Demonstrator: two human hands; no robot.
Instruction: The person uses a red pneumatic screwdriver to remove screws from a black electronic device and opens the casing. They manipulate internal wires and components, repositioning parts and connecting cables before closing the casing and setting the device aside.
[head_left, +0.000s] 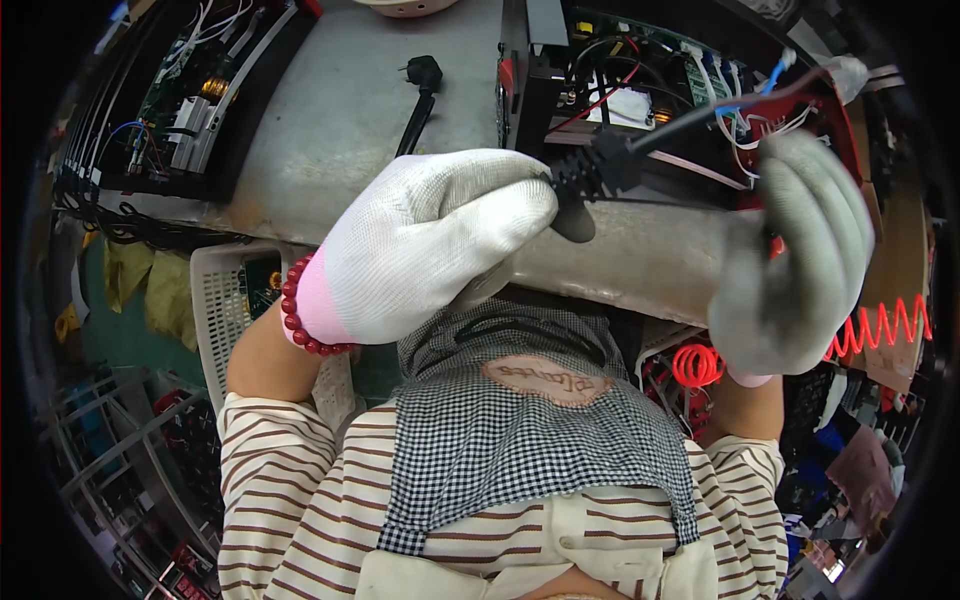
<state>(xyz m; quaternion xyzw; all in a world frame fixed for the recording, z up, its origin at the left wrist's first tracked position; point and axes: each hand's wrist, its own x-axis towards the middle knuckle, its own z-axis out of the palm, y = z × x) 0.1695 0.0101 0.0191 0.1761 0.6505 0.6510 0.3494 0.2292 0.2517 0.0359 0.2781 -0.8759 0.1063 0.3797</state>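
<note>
The left hand point(425, 245) in its white glove is clenching around a black power cable point(690, 115), the fingers point(480, 215) wrapping it just behind the ribbed black collar point(590, 170) that is sticking out past the knuckles. The right hand point(795, 255) in its grey glove is closing on a red part point(815, 95) with thin white, blue and red wires point(745, 110) fanning out just above its fingertips; how firmly those fingers are gripping cannot be made out. The cable is running from the left fingers up toward the right ones, above the edge of the grey counter point(330, 120). Trouble could be coming from the thin wires: with the two hands pulling apart or twisting, a wire could be tugging loose from its joint, or the collar could be slipping along the cable. The gloved fingers could also be snagging a wire, since they are crowding the same small spot. The open black case point(640, 75) with its circuit boards is lying just beyond the right fingers, so a slip could be knocking the cable into it. Much is hidden: the left palm is covering the cable's near stretch, the right fingers are covering most of the red part, and the plug point(425, 72) beyond the left fingers may or may not belong to this cable.
</note>
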